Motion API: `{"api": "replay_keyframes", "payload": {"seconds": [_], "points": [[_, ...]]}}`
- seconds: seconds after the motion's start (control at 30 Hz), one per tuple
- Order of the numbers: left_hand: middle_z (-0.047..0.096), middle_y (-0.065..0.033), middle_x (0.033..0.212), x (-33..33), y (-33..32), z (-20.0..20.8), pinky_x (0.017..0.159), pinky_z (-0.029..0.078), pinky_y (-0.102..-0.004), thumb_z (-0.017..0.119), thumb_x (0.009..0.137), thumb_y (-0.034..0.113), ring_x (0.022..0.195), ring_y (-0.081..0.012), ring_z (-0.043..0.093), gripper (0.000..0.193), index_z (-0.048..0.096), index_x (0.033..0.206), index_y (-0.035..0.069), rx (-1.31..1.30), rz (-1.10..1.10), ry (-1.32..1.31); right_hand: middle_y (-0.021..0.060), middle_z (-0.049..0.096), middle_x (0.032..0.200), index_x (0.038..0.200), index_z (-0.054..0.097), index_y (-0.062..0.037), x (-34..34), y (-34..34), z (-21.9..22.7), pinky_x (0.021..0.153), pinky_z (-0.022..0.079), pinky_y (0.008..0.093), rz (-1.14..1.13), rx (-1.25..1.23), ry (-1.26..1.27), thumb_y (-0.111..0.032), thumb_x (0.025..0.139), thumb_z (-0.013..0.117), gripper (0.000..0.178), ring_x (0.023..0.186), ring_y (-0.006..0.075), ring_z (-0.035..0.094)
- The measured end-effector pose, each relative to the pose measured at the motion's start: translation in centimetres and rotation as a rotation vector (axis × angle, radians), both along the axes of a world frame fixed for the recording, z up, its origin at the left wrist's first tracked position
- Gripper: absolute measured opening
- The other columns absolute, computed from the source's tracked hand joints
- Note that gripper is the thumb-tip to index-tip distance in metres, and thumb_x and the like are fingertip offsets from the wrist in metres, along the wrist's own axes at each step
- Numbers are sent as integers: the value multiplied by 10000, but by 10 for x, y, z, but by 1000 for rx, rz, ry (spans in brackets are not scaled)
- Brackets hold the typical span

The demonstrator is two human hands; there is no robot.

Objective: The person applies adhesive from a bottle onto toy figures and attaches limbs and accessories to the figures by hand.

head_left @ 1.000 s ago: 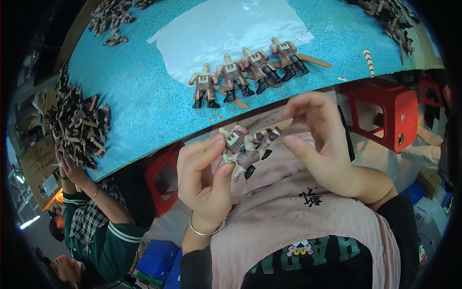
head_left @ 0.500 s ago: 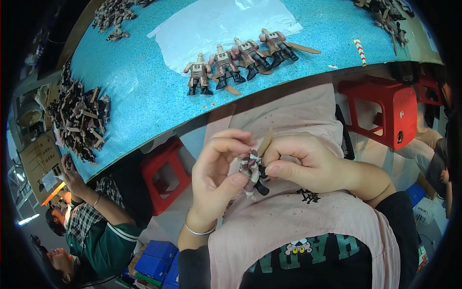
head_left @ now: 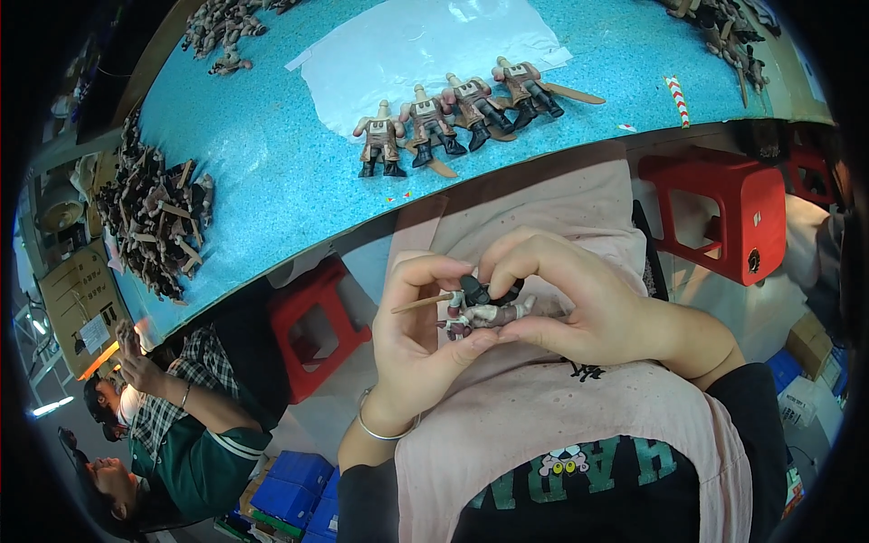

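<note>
Above my lap, both hands are closed around a small toy figure (head_left: 491, 316) with reddish-brown, pale grey and black parts. My left hand (head_left: 407, 330) pinches the end by its upper body, thumb below and fingers above. At the other end, by the pale legs, my right hand (head_left: 584, 299) grips with thumb and fingertips. From the figure a thin tan blade-like piece (head_left: 419, 304) sticks out toward my left palm; fingers cover some of the figure. Several similar figures (head_left: 380, 140) with black boots lie in a row along the table's near edge.
The blue table (head_left: 272, 195) carries a white sheet (head_left: 389, 54) and a heap of dark figure parts (head_left: 154, 222) at left. More parts (head_left: 724, 41) lie far right. Red stools (head_left: 715, 213) stand below the table edge. A co-worker (head_left: 186, 434) sits at left.
The figure has turned from roughly upright to lying sideways between my hands. The tan piece now points left instead of up. My right fingers have shifted upward and inward; the co-worker's hand has moved slightly.
</note>
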State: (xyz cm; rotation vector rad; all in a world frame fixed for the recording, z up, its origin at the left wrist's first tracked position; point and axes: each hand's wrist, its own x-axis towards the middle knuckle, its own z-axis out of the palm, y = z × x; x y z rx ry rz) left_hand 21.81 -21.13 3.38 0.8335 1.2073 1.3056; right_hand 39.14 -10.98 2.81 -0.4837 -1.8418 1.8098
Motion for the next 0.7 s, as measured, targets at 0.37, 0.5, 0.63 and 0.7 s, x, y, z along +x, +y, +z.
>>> {"api": "replay_keyframes", "payload": {"seconds": [0.37, 0.5, 0.63, 0.7], "points": [[413, -140, 1298, -4, 5, -3, 1050, 320, -389, 792, 709, 199, 1273, -272, 390, 442, 623, 1073, 14, 45, -157, -32, 97, 548, 1153, 1284, 432, -49, 4, -2, 1, 865, 439, 331, -12, -52, -26, 15, 770, 675, 572, 1045, 221, 558], [461, -126, 1253, -2, 6, -4, 1060, 313, -409, 787, 713, 185, 1283, -292, 384, 408, 631, 1052, 19, 115, -127, -2, 112, 532, 1208, 1286, 431, -45, 4, -1, 1, 875, 436, 330, -23, -34, -16, 4, 765, 683, 581, 1069, 220, 544], [502, -122, 1206, -6, 13, -2, 1055, 317, -413, 780, 719, 172, 1266, -294, 400, 377, 640, 1035, 22, 129, -117, 41, 123, 526, 1215, 1281, 432, -26, 0, 3, 0, 896, 437, 332, -31, -27, -26, 4, 782, 665, 551, 1071, 221, 540], [503, -125, 1207, -11, 11, 2, 1053, 318, -413, 779, 719, 171, 1258, -292, 407, 376, 640, 1035, 21, 120, -122, 68, 125, 526, 1207, 1264, 448, -18, -1, -4, 0, 901, 440, 331, -58, -59, -41, 5, 791, 656, 518, 1065, 221, 541]]}}
